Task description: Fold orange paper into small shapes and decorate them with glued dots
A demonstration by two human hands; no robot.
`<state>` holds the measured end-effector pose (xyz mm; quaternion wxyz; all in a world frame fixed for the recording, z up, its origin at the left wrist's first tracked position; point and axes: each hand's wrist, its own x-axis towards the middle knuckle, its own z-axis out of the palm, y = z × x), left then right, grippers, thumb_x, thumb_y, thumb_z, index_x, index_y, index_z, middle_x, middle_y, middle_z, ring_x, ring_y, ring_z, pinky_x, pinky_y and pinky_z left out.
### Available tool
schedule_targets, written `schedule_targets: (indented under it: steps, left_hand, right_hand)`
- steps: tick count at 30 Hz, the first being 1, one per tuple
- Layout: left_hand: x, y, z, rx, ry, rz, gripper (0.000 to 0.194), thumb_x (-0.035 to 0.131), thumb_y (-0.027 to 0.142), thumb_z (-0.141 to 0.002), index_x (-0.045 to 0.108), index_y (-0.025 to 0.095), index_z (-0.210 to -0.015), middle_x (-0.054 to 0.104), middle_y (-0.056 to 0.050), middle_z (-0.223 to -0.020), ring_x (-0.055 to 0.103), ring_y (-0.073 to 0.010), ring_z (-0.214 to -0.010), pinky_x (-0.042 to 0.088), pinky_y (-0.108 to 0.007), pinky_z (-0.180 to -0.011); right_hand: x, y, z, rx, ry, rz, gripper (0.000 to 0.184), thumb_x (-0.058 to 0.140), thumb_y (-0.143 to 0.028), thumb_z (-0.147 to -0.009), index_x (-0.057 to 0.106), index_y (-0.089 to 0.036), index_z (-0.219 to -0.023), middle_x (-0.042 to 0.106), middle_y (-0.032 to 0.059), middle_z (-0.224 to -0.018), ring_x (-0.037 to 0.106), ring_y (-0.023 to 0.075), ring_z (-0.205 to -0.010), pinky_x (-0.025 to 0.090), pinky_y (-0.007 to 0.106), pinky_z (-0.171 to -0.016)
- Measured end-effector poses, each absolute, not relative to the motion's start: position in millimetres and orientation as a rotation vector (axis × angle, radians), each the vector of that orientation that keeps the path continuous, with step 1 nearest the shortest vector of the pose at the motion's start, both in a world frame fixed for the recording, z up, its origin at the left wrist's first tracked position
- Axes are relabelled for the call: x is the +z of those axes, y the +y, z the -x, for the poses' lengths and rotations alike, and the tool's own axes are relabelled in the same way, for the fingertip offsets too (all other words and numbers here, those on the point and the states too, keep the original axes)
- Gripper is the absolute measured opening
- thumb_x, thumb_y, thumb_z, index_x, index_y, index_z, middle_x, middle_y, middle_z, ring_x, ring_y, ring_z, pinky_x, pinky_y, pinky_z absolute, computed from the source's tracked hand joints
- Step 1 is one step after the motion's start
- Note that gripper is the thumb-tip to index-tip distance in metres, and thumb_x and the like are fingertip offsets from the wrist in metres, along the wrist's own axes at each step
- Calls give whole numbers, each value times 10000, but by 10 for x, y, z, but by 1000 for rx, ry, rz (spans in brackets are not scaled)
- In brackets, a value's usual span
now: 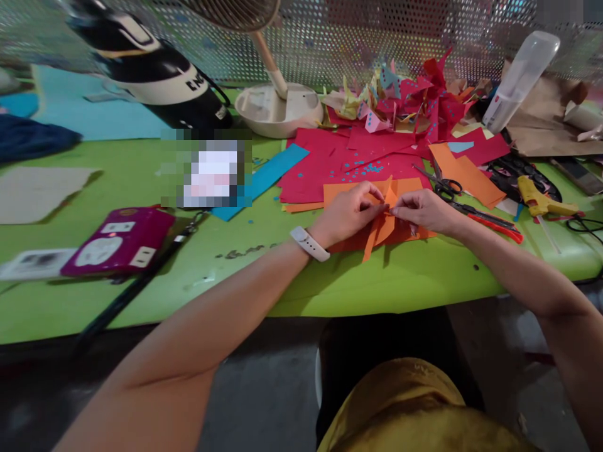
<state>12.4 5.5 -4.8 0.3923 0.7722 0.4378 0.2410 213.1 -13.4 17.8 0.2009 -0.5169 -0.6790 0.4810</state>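
Observation:
Both my hands meet over the orange paper near the table's front edge. My left hand (351,212), with a white band on its wrist, pinches one side of a folded orange paper piece (382,229). From the other side, my right hand (421,210) pinches the same piece between thumb and fingers. The piece stands up from a flat orange sheet (334,193) underneath, with a narrow strip of it pointing toward me. My fingertips hide the spot where the folds come together. Red sheets (306,163) sprinkled with small blue dots lie just behind.
Scissors (445,185), a red-handled cutter (499,227) and a yellow glue gun (537,199) lie to the right. Folded paper shapes (414,100) are heaped at the back beside a fan base (282,113). A black bottle (164,81), blue strip (271,179) and purple pouch (120,242) are leftward.

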Motion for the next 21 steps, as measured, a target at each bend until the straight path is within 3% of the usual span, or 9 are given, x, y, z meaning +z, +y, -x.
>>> schedule_targets:
  steps: [7, 13, 21]
  left_hand:
    - [-45, 56, -111, 453, 1184, -2357, 208, 588, 358, -912, 672, 189, -1000, 707, -40, -805, 615, -181, -715, 366, -288, -637]
    - [-60, 140, -73, 502, 988, -2254, 229, 558, 340, -904, 701, 184, -989, 727, -63, -962, 646, -186, -833, 451, -296, -740]
    - [-6, 168, -41, 443, 899, -2101, 311, 599, 439, -874, 655, 188, -1049, 713, -66, -1018, 640, -184, -870, 500, -314, -795]
  right_hand:
    - [116, -176, -2156, 809, -2255, 1350, 48, 649, -199, -817, 662, -153, -825, 678, 6, -753, 568, 109, -667, 402, 233, -642]
    - [93, -188, -2202, 598, -2548, 1147, 147, 604, -163, -868, 741, -179, -919, 723, 52, -927, 613, 142, -796, 415, 261, -742]
    - [142, -193, -2205, 440, -2618, 1280, 164, 649, -236, -908, 729, -165, -1033, 721, 64, -960, 620, 158, -835, 407, 262, -733]
